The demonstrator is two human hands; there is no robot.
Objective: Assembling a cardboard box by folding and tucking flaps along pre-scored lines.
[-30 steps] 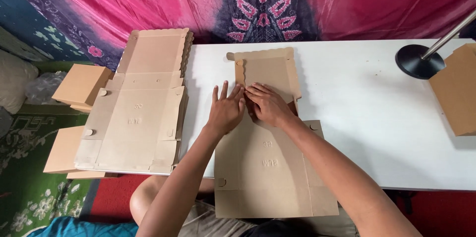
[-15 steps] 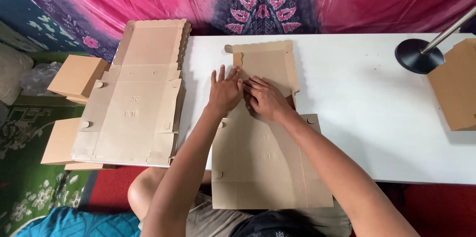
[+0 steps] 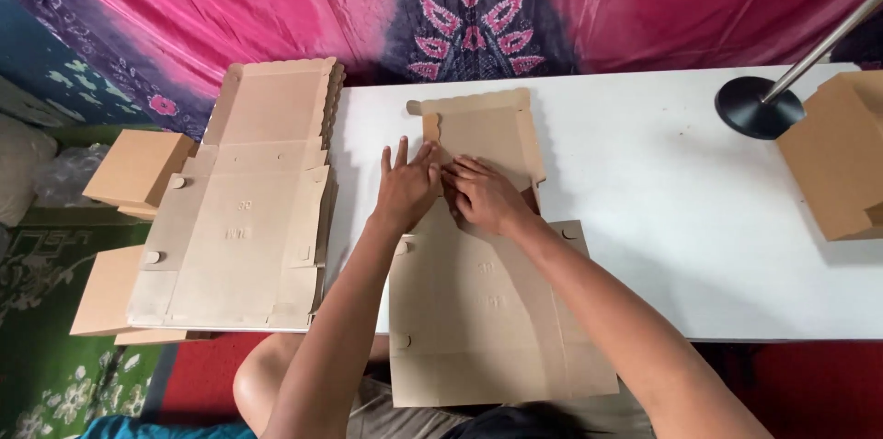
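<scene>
A flat brown cardboard box blank point(image 3: 492, 329) lies on the white worktop point(image 3: 662, 218), its near part hanging over the front edge toward the person's lap, so that the middle fold lines are within easy reach. Both hands meet at the far part of the blank, where a side flap is partly raised. The left hand point(image 3: 405, 186) lies flat on the cardboard with the fingers spread apart, and it seems to press the sheet down so it does not slide. The right hand point(image 3: 483, 195) is just beside it, touching it, with the fingers curled together on the flap edge; whether they pinch it or only push it, I cannot tell. At the left end of the worktop a stack of flat blanks point(image 3: 244, 218) waits, partly over the edge, probably as a supply. Below it, small closed cardboard boxes point(image 3: 138, 168) sit lower down. At the right stand a black round lamp base point(image 3: 756, 108) and another folded brown box point(image 3: 842, 159), well apart from the hands.
</scene>
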